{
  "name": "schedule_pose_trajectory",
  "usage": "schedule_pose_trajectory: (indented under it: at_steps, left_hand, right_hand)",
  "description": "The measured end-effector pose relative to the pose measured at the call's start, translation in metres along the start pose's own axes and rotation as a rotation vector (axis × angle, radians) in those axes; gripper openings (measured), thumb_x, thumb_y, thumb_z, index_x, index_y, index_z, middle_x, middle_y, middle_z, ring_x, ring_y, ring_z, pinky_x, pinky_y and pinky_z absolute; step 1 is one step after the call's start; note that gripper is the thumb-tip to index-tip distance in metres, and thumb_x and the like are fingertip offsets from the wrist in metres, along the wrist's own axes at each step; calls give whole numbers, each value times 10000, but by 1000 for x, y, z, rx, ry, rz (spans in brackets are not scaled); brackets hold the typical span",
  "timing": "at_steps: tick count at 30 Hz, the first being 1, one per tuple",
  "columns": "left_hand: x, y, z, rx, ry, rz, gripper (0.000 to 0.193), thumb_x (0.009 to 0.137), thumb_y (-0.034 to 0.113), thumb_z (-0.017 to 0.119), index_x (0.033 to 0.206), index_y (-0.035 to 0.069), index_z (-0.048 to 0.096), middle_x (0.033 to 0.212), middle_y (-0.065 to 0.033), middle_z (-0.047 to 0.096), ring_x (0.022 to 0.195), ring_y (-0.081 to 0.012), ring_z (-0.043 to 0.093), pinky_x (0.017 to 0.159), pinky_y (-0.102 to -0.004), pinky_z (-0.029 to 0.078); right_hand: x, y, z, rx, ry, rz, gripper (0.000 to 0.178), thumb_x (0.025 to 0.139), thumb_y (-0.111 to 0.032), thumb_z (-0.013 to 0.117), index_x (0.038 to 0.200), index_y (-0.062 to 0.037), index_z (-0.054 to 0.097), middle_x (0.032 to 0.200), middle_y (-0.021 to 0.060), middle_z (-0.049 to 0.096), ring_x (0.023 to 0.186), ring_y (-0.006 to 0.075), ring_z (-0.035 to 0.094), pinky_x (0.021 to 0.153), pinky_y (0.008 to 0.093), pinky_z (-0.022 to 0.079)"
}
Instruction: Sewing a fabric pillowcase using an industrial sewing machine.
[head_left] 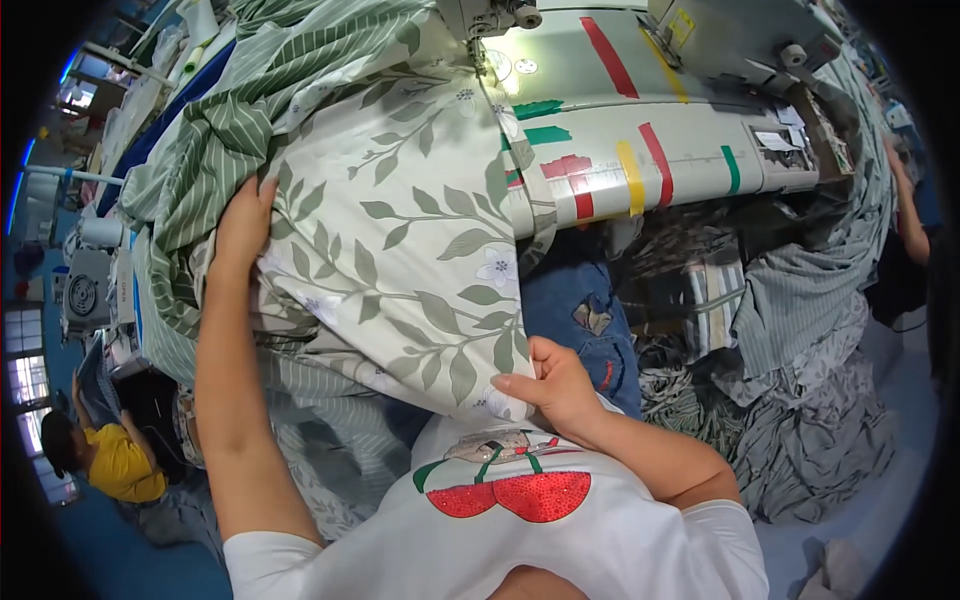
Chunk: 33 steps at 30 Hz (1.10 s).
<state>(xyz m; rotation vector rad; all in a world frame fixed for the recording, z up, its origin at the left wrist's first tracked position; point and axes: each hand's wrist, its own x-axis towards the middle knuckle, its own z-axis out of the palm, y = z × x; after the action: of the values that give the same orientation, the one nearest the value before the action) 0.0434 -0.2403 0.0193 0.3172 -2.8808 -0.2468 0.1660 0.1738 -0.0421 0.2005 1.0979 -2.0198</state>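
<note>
A pale fabric with grey-green leaves and light flowers (400, 240) stretches from under the sewing machine head (485, 25) down to my lap. My right hand (560, 390) pinches its lower right corner between thumb and fingers, close to my body. On the far left of the piece, my left hand (243, 225) grips a fold of it, its fingertips partly hidden in the cloth. Green-striped cloth (215, 150), bunched up, lies against that hand. A narrow strip (535, 190) hangs along the fabric's right edge, near the machine bed.
The machine bed (690, 150) carries coloured tape marks. A second machine head (745, 40) stands at the upper right. Heaped grey and striped cloth (810, 400) lies on the right. One person in a yellow top (125, 460) sits at far left; another person's arm (905, 200) shows at far right.
</note>
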Motion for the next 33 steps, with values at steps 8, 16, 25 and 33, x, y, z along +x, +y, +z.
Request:
schedule_pose_trajectory:
  at_steps: [8, 16, 25, 33]
  left_hand:
    - [-204, 200, -13, -445, -352, 666, 696, 631, 113, 752, 1270, 0, 498, 1293, -179, 526, 1231, -311, 493, 1040, -468, 369]
    - [-211, 197, 49, -558, -50, 545, 502, 648, 103, 728, 1125, 11, 604, 882, -126, 611, 803, -329, 586, 699, -410, 473]
    - [-208, 204, 58, -426, 92, 557, 332, 658, 97, 652, 985, 45, 663, 749, -44, 479, 689, -235, 503, 625, -371, 381]
    - [-208, 214, 60, -421, 253, 700, 269, 622, 116, 679, 889, 92, 694, 855, -7, 580, 844, -184, 554, 808, -375, 369]
  right_hand:
    - [-11, -15, -7, -23, -242, 9, 315, 852, -4, 663, 1156, 10, 580, 1018, 45, 675, 886, 88, 630, 793, 234, 497]
    - [54, -57, -47, -482, 238, -520, 263, 879, -109, 650, 1105, -1, 569, 950, 51, 672, 844, 129, 637, 896, 278, 451]
    - [-60, -64, -9, -303, -172, -138, 195, 944, -101, 553, 1070, 39, 601, 922, 106, 681, 864, 163, 653, 878, 309, 481]
    - [-50, -7, -30, -349, -258, 140, 251, 987, -125, 515, 955, 53, 690, 1016, 121, 693, 995, 174, 637, 910, 295, 485]
